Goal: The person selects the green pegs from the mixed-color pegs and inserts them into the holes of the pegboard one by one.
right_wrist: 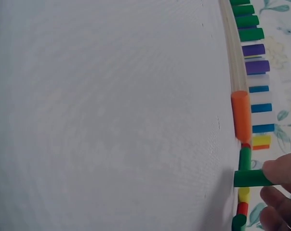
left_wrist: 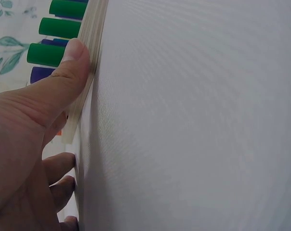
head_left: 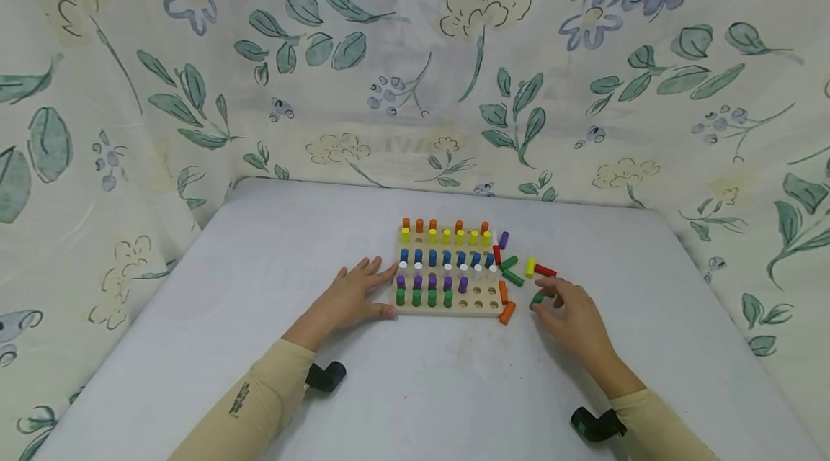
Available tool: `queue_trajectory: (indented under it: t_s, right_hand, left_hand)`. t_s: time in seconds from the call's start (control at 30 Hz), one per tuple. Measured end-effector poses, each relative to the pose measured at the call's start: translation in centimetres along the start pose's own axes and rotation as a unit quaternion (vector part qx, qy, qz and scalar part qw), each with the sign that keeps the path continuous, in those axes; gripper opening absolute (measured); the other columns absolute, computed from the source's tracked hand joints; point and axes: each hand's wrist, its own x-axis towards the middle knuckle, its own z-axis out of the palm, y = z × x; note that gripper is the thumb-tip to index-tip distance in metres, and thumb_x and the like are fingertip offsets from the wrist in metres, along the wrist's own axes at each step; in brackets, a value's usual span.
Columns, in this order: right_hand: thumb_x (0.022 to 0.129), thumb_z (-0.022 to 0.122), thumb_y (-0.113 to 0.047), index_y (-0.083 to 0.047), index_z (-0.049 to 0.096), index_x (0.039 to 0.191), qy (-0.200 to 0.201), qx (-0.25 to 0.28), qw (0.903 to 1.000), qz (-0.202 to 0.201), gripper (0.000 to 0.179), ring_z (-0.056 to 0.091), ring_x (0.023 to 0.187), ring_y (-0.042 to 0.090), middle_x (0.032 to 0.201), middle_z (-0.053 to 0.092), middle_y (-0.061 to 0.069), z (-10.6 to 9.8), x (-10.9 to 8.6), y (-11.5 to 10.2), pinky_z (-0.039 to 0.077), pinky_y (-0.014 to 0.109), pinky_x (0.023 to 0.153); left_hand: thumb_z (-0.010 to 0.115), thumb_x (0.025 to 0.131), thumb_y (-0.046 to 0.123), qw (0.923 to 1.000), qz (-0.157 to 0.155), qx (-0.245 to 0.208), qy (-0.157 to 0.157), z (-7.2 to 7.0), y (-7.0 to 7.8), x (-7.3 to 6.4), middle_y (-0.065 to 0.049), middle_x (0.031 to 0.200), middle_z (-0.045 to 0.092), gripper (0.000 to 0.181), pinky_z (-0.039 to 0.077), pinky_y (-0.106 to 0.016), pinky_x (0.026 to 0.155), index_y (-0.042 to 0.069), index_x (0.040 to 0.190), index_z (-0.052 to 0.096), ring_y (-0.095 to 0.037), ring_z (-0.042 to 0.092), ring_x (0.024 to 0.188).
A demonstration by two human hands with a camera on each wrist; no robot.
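A wooden pegboard point(head_left: 447, 313) lies on the white table, with rows of orange, yellow, blue, white, purple and green pegs standing in it. My left hand point(head_left: 346, 299) rests against its left side, fingers spread. In the left wrist view, the thumb point(left_wrist: 75, 50) presses the board's front edge beside the green pegs. To the right of the board, my right hand point(head_left: 573, 313) pinches a green peg point(right_wrist: 250, 178) between thumb and fingers, just above the table. The front green row has several pegs at the left and open holes point(head_left: 478, 304) at its right end.
Loose pegs lie along the board's right side: a purple peg point(head_left: 503, 239), two green pegs point(head_left: 512, 278), a yellow peg point(head_left: 530, 268), a red peg point(head_left: 545, 271) and two orange pegs point(head_left: 508, 312). A floral cloth point(head_left: 415, 86) stands behind the table.
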Motion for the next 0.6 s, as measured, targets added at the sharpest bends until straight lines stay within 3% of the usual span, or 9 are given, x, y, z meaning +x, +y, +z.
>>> queue_trajectory:
  t_s: [0.27,0.6]
  right_hand:
    - [0.093,0.072,-0.008,-0.004,0.067,0.111,0.012,0.007,0.9999,0.0,0.019,0.056,0.088,0.024,0.1,0.07,0.006,0.16,0.08,0.11,0.047,0.037,0.074]
    - [0.092,0.073,-0.009,-0.005,0.068,0.111,0.017,0.007,0.9998,-0.005,0.02,0.055,0.087,0.023,0.099,0.07,0.006,0.25,0.12,0.0,0.046,0.037,0.073]
  left_hand:
    - [0.077,0.086,0.051,1.0,-0.002,0.0,0.0,0.06,0.03,0.03,-0.019,0.166,0.024,0.089,0.003,-0.062,0.123,0.02,0.159,0.037,-0.041,0.012,0.154]
    - [0.076,0.085,0.053,1.0,-0.001,-0.002,0.003,0.25,-0.23,0.14,-0.018,0.166,0.024,0.09,0.002,-0.061,0.123,0.022,0.159,0.036,-0.04,0.011,0.155]
